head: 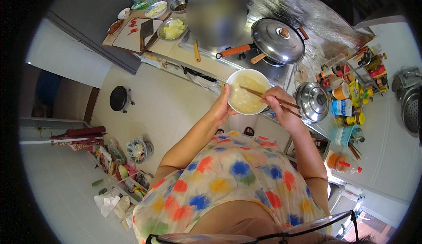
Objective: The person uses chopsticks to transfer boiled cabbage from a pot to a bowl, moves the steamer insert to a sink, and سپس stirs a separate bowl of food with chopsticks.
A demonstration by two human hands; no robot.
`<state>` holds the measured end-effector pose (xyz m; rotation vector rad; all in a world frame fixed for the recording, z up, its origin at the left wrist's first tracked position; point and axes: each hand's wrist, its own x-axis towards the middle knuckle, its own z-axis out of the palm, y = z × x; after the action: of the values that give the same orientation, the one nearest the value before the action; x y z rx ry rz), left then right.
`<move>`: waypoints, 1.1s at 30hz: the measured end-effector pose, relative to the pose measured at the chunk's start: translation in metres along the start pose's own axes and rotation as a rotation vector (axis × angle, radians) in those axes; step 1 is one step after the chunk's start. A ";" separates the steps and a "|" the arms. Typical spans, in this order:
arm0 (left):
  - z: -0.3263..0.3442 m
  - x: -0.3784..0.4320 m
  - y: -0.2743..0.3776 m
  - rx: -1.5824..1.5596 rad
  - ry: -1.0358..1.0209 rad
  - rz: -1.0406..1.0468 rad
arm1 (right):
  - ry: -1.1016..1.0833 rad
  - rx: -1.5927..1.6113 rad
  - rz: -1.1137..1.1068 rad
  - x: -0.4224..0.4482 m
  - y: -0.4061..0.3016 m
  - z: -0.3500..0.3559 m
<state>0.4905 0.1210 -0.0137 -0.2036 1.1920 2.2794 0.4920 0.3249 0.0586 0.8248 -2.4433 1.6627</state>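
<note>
A white bowl of pale yellow, bubbly liquid is held in front of my body, near the front edge of the counter. My left hand grips its left side, thumb at the rim and fingers underneath. In my right hand is a pair of wooden chopsticks, their tips dipped in the liquid. Beyond the bowl, a wok with a domed metal lid sits on the gas stove. A blurred round patch hides part of the stove to its left.
Left on the counter are a cutting board with a cleaver and red pieces, a metal bowl of cut vegetable, and a wooden-handled utensil. A lidded pot and several bottles stand right. A black stool is on the floor.
</note>
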 end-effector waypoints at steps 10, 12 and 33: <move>-0.003 -0.004 -0.002 -0.018 0.025 -0.003 | -0.058 0.251 0.123 -0.031 -0.016 -0.008; -0.004 -0.004 -0.003 -0.033 0.023 0.001 | -0.007 0.160 0.003 -0.032 -0.017 -0.008; -0.035 -0.026 0.006 -0.001 -0.035 -0.025 | 0.176 0.385 0.398 -0.041 -0.030 0.034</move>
<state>0.5049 0.0796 -0.0206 -0.1776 1.1646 2.2523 0.5487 0.3027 0.0555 0.1998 -2.3064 2.2781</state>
